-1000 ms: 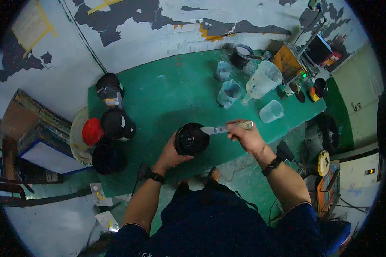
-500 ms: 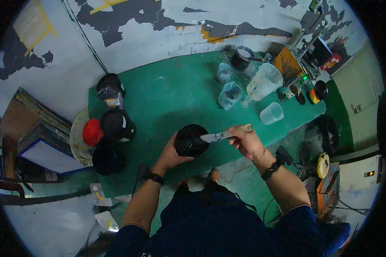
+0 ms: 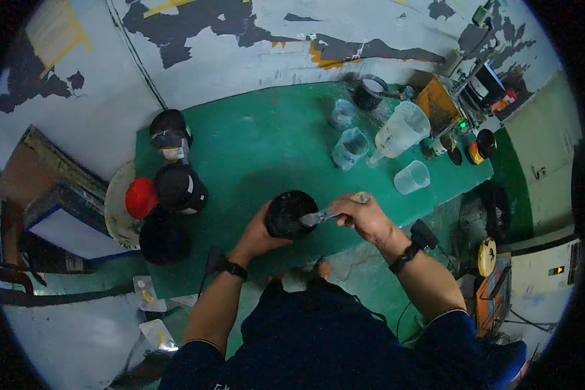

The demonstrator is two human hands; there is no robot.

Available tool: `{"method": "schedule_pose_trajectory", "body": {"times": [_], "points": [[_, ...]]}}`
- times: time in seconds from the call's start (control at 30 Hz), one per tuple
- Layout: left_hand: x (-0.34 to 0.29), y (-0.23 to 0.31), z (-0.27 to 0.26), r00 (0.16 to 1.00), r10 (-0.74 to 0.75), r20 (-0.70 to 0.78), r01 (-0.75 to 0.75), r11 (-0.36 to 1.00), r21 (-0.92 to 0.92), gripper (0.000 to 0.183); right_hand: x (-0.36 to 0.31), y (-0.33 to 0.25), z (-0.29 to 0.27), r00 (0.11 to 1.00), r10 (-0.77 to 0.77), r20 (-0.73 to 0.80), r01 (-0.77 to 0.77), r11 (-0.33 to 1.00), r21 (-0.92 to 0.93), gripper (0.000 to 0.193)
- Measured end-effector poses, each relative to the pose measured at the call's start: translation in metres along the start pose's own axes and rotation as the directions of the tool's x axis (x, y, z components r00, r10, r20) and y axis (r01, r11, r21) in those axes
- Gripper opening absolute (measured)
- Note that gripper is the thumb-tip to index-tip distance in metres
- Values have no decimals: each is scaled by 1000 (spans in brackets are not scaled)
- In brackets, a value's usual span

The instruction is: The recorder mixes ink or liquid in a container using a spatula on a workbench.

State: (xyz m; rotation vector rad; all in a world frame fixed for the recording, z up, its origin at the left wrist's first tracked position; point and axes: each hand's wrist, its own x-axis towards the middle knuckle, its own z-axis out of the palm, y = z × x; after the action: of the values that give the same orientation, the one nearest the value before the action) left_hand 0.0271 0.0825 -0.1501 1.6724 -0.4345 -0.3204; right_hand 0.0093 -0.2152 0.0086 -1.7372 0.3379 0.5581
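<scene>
A round black tub (image 3: 281, 227) with dark contents is at the front part of the green table. My left hand (image 3: 259, 235) is wrapped around its left and near side. Between the fingers of my right hand (image 3: 365, 220) is a putty knife (image 3: 320, 216), held by its pale handle with the blade slanting down to the left. The blade's tip reaches over the tub's right rim into the opening. Whether it touches the dark contents I cannot tell.
Black tubs (image 3: 177, 188) and a red-topped container (image 3: 140, 198) stand at the table's left end. Toward the right are a large translucent pitcher (image 3: 404, 127), a smaller measuring cup (image 3: 351, 148), a clear cup (image 3: 412, 177) and a black pot (image 3: 369, 92). The table (image 3: 240, 149) meets a peeling wall.
My right hand has moved slightly left, bringing the putty knife's blade farther into the tub's opening at a steeper slant. My left hand keeps its hold on the tub.
</scene>
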Motion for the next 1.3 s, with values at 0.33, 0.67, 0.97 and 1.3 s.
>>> {"method": "schedule_pose_trajectory", "body": {"times": [0.33,0.67,0.97,1.3], "points": [[0,10,3,1000,-15,9,15,1000,-20,116,10,1,-8,876,-481,28,474,850,-230,33],[1,3,-1,999,-44,7,44,998,49,116,-3,6,-16,1000,-5,0,4,964,267,31],[2,6,0,998,-45,31,46,999,-15,117,-1,-6,-1,802,-588,102,568,701,-431,32],[3,1,1,1000,5,15,-6,998,63,114,7,19,-11,987,-135,-83,155,933,325,26]]}}
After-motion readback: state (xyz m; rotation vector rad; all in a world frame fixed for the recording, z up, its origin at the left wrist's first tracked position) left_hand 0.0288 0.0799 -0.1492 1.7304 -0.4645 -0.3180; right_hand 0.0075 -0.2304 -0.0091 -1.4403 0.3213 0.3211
